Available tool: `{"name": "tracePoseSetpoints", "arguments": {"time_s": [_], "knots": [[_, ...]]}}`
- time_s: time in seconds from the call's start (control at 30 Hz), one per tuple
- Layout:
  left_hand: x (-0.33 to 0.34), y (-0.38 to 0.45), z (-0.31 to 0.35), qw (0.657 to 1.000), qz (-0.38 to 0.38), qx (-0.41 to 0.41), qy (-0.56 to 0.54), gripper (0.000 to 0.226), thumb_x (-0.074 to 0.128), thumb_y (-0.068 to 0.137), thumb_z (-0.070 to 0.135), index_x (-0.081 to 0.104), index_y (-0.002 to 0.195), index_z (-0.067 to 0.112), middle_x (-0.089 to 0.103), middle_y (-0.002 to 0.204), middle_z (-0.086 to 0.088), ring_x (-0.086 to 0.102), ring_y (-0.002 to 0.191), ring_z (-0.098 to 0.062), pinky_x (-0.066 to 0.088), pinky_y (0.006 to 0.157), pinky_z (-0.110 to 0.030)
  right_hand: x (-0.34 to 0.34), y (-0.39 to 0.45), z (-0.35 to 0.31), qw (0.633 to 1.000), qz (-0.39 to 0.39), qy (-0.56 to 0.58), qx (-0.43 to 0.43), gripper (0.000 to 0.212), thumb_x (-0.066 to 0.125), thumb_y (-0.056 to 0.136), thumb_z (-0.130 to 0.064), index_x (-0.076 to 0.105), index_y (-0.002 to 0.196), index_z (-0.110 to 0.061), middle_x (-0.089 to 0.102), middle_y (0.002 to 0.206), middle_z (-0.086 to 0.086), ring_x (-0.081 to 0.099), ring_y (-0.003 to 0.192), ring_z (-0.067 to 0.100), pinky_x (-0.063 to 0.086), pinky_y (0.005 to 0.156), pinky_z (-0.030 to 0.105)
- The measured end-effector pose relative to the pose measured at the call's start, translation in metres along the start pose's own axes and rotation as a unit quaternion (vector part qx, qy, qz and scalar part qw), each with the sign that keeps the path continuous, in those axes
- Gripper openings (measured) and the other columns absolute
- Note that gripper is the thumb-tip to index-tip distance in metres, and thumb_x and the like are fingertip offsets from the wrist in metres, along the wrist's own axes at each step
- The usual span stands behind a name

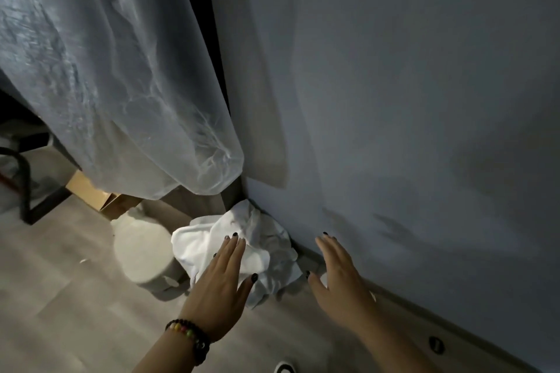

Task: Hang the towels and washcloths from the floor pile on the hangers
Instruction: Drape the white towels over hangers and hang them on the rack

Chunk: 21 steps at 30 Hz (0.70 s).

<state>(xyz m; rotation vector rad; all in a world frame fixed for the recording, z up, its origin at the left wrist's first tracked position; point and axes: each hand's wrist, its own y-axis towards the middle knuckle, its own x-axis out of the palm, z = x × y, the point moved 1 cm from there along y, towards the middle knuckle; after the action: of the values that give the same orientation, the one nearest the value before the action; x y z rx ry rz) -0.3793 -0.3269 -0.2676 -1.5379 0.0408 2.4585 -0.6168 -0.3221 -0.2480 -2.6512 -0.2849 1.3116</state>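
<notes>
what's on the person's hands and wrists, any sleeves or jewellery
Both hands, the left hand and the right hand, have dark, near-black nail polish. The left wrist wears beaded bracelets: dark beads, with one strand of yellow, pink and green beads. The forearms are bare, no sleeves showing. No rings can be made out.

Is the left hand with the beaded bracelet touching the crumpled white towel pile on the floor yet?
Cannot tell. In the head view the left hand, fingers straight, overlaps the crumpled white towel pile, but one top-down view cannot show contact or a gap.
</notes>
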Motion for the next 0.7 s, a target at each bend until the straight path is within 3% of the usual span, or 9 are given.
{"name": "tracePoseSetpoints", "arguments": {"time_s": [0.07,0.17,0.27,0.5,0.63,0.7], "knots": [[0.013,0.02,-0.01,0.999,-0.022,-0.024,0.001,0.086,0.0,0.079,0.074,-0.004,0.152,0.03,-0.013,0.156,0.016,-0.013,0.143,0.0,0.02,0.12,-0.042,0.007,0.027,0.009,1.0,-0.025,-0.003,0.012,0.068,0.046,0.098,-0.032,0.007,0.152,-0.022,0.001,0.16,-0.006,0.001,0.148,0.012,0.014,0.119,0.027],[0.03,0.048,-0.026,0.998,-0.046,-0.033,-0.002,0.078,0.014,0.089,0.066,-0.001,0.153,0.024,-0.01,0.157,0.012,-0.011,0.143,-0.002,0.008,0.119,-0.025,0.02,0.062,0.016,0.999,-0.052,0.002,0.017,0.068,0.047,0.098,-0.03,0.007,0.152,-0.019,0.002,0.16,-0.002,0.002,0.148,0.014,0.013,0.119,0.027],[0.049,0.074,-0.045,0.995,-0.076,-0.063,-0.024,0.069,0.037,0.098,0.048,0.003,0.154,0.024,-0.001,0.161,0.007,-0.002,0.147,-0.006,0.017,0.12,-0.032,0.038,0.09,0.02,0.997,-0.071,0.02,0.032,0.066,0.046,0.099,-0.028,0.008,0.152,-0.018,0.003,0.16,-0.002,0.003,0.147,0.013,0.011,0.116,0.023],[0.122,0.16,-0.103,0.972,-0.114,-0.164,-0.127,0.064,0.045,0.099,0.037,0.017,0.152,0.015,0.016,0.16,-0.001,0.016,0.147,-0.015,0.015,0.115,-0.025,0.098,0.164,0.05,0.99,-0.084,0.063,0.092,0.064,0.045,0.099,-0.027,0.011,0.153,-0.022,0.002,0.16,-0.007,0.003,0.147,0.011,0.016,0.115,0.024],[0.184,0.203,-0.136,0.931,-0.139,-0.266,-0.206,0.066,0.054,0.096,0.032,0.023,0.15,0.009,0.03,0.154,-0.008,0.032,0.14,-0.022,0.027,0.112,-0.029,0.138,0.2,0.075,0.985,-0.07,0.096,0.126,0.065,0.048,0.098,-0.028,0.013,0.152,-0.024,0.004,0.16,-0.008,0.008,0.147,0.011,0.02,0.113,0.025],[0.217,0.227,-0.158,0.868,-0.138,-0.372,-0.298,0.058,0.057,0.095,0.026,0.033,0.145,0.009,0.048,0.139,-0.01,0.053,0.123,-0.019,0.042,0.098,-0.027,0.162,0.216,0.088,0.982,-0.066,0.115,0.138,0.065,0.049,0.097,-0.028,0.015,0.152,-0.024,0.007,0.16,-0.008,0.011,0.146,0.011,0.023,0.113,0.026]]}}
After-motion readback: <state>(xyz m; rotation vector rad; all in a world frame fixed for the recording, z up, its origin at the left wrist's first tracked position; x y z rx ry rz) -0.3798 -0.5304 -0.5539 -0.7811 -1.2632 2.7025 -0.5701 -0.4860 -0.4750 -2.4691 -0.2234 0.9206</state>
